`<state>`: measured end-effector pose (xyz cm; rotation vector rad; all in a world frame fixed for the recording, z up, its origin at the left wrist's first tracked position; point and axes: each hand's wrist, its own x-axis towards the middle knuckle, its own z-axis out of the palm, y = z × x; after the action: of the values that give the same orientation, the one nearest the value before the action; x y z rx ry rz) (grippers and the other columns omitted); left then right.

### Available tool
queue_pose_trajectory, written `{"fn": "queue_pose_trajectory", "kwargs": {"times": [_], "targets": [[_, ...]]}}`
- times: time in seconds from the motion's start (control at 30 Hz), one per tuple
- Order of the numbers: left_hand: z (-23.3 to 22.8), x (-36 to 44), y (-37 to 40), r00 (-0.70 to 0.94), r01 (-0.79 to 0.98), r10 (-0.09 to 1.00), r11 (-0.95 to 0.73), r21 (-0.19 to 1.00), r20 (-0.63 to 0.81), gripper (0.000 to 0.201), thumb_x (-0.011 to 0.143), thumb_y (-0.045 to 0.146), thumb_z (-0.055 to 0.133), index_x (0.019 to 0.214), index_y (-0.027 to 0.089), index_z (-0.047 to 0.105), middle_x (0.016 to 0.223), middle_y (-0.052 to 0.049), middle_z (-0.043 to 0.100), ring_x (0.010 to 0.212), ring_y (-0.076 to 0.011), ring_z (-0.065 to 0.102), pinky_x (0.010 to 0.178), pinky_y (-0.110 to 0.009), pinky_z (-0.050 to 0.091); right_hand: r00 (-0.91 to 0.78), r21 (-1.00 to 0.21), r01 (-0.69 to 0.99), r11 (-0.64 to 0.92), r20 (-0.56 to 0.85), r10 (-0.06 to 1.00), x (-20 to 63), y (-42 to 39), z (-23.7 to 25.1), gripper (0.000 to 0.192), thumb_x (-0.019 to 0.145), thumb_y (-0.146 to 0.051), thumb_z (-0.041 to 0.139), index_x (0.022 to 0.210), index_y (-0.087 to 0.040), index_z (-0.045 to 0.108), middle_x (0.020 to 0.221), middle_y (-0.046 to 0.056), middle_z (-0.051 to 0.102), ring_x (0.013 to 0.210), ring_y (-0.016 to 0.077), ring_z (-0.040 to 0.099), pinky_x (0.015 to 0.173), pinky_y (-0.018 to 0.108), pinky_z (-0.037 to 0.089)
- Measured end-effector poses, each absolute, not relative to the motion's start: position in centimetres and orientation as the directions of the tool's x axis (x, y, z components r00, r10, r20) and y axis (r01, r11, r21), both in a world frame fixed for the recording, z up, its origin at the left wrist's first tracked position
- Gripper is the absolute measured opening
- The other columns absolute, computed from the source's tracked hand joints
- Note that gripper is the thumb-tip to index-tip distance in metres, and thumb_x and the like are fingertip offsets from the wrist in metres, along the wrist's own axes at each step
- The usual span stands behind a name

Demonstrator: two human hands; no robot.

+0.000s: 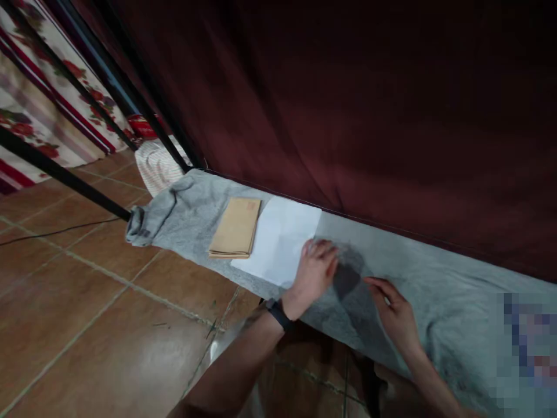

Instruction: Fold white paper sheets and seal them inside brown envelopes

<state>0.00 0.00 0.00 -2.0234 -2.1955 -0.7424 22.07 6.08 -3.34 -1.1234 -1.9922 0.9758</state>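
My left hand (312,273) rests palm down on the right edge of a white sheet of paper (281,239), fingers spread a little. My right hand (394,310) lies beside it on the grey cloth (435,278), fingers loosely extended, holding nothing that I can see. A stack of brown envelopes (236,227) lies just left of the white paper, touching or overlapping its edge. All of this sits on a long surface covered by the grey cloth. A dark band is on my left wrist.
A dark red curtain (348,104) hangs right behind the covered surface. Brown floor tiles (87,302) spread to the left. Black metal bars (65,174) slant across the upper left, with floral fabric (39,69) and a striped bundle (156,165) behind them.
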Motion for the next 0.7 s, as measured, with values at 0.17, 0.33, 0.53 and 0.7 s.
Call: {"fn": "queue_pose_trajectory", "kwargs": {"times": [0.17, 0.33, 0.53, 0.7], "targets": [[1.2, -10.1, -1.7, -0.689, 0.725, 0.655, 0.637, 0.262, 0.311, 0.051, 0.098, 0.038, 0.050, 0.144, 0.015, 0.050, 0.156, -0.023, 0.039, 0.146, -0.0365, 0.033, 0.115, -0.057, 0.029, -0.467, -0.842, 0.439, 0.313, 0.083, 0.880, 22.2, 5.8, -4.2, 0.032, 0.095, -0.042, 0.050, 0.107, -0.024, 0.072, 0.109, 0.007, 0.075, 0.101, 0.0231, 0.069, 0.089, 0.034, 0.052], [0.3, -16.8, -5.6, -0.889, 0.446, 0.408, 0.875, 0.190, 0.209, 0.078, 0.094, 0.062, 0.046, 0.150, 0.008, 0.035, 0.157, -0.031, 0.031, 0.145, -0.0429, 0.028, 0.105, -0.057, 0.038, -0.518, -0.833, 0.427, 0.351, 0.093, 0.850, 21.6, 5.2, -4.3, 0.030, 0.094, -0.040, 0.050, 0.105, -0.026, 0.073, 0.111, 0.005, 0.075, 0.103, 0.0224, 0.070, 0.091, 0.032, 0.054], [0.4, -18.3, -6.9, -0.910, 0.415, 0.413, 0.896, 0.157, 0.046, 0.079, 0.089, 0.072, 0.042, 0.141, 0.013, 0.043, 0.132, -0.024, 0.054, 0.125, -0.0402, 0.049, 0.099, -0.054, 0.041, -0.557, -0.810, 0.419, 0.410, 0.127, 0.821, 20.8, 4.8, -4.9, 0.029, 0.094, -0.037, 0.048, 0.104, -0.027, 0.073, 0.107, 0.005, 0.077, 0.098, 0.0219, 0.073, 0.089, 0.033, 0.057], [0.4, -18.2, -6.0, -0.910, 0.413, 0.415, 0.898, 0.150, 0.018, 0.078, 0.086, 0.071, 0.048, 0.144, 0.019, 0.042, 0.137, -0.022, 0.051, 0.125, -0.0412, 0.047, 0.097, -0.059, 0.040, -0.588, -0.779, 0.429, 0.458, 0.145, 0.796, 20.7, 5.1, -5.8, 0.028, 0.094, -0.034, 0.047, 0.104, -0.027, 0.072, 0.106, 0.004, 0.077, 0.099, 0.0215, 0.073, 0.087, 0.031, 0.059]]}}
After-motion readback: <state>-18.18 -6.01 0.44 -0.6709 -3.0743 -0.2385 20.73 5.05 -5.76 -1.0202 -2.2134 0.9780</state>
